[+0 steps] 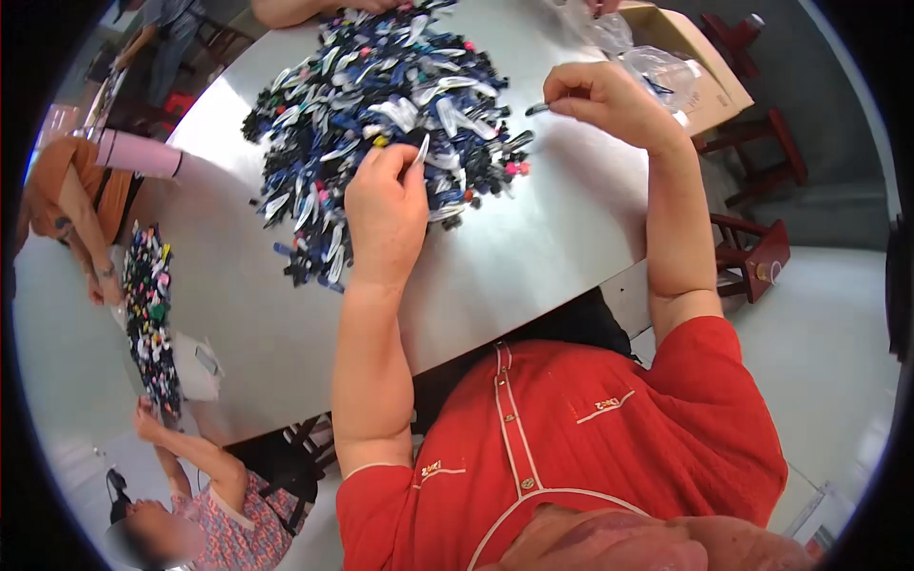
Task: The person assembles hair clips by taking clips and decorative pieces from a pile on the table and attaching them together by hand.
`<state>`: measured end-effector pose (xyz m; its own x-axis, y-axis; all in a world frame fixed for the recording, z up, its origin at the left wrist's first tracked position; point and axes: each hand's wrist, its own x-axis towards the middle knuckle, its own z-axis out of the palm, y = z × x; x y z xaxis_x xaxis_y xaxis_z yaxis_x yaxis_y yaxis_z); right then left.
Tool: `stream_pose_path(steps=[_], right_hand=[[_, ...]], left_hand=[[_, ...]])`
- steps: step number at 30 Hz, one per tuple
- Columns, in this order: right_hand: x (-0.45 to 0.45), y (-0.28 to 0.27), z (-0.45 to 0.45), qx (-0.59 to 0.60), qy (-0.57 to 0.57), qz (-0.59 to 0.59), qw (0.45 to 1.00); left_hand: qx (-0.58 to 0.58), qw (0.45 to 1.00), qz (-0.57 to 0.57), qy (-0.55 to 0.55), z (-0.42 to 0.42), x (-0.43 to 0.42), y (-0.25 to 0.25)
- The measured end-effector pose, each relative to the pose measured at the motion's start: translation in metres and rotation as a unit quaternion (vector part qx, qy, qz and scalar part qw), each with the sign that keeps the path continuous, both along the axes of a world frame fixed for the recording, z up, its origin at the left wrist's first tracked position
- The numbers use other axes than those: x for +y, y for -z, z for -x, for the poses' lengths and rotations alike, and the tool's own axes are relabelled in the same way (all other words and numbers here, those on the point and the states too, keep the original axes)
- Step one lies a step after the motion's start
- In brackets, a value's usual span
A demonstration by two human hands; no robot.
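Observation:
A wide pile of small hair clips (381, 95) in black, navy and white, with a few pink and yellow bits, lies on the pale table (514, 247). Over the front part of the pile, my left hand (386, 214) pinches a white clip (422, 150) between thumb and fingertips. Right of the pile, my right hand (605, 103) holds a small dark clip (538, 109) in a pinch, apart from the heap.
At the upper right stands a cardboard box (719, 100) with clear plastic bags (662, 76). Another pile of small items (150, 314) lies at left, with people's hands beside it. A pink tumbler (140, 154) is near. Another person's arm reaches in at the top.

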<state>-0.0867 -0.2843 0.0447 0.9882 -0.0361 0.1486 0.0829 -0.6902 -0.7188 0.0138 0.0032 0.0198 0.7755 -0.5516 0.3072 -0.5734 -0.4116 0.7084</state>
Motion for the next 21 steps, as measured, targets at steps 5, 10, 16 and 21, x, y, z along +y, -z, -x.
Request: stream_pose_path(steps=[5,10,16,21], right_hand=[[-0.055,-0.013,0.040,-0.100,0.350,0.226,0.903],[-0.096,0.001,0.052,0.043,0.520,0.251,0.816],[-0.016,-0.001,0.008,-0.147,0.098,0.025,0.984],[0.054,0.007,-0.006,0.000,-0.148,0.011,0.989]], left_hand=[[-0.008,0.999,-0.005,0.048,0.007,-0.006,0.002],[0.040,0.999,0.020,0.031,0.007,-0.008,0.005],[0.208,0.970,0.118,0.048,0.020,-0.017,0.015],[0.309,0.935,0.163,0.068,0.032,-0.019,0.004]])
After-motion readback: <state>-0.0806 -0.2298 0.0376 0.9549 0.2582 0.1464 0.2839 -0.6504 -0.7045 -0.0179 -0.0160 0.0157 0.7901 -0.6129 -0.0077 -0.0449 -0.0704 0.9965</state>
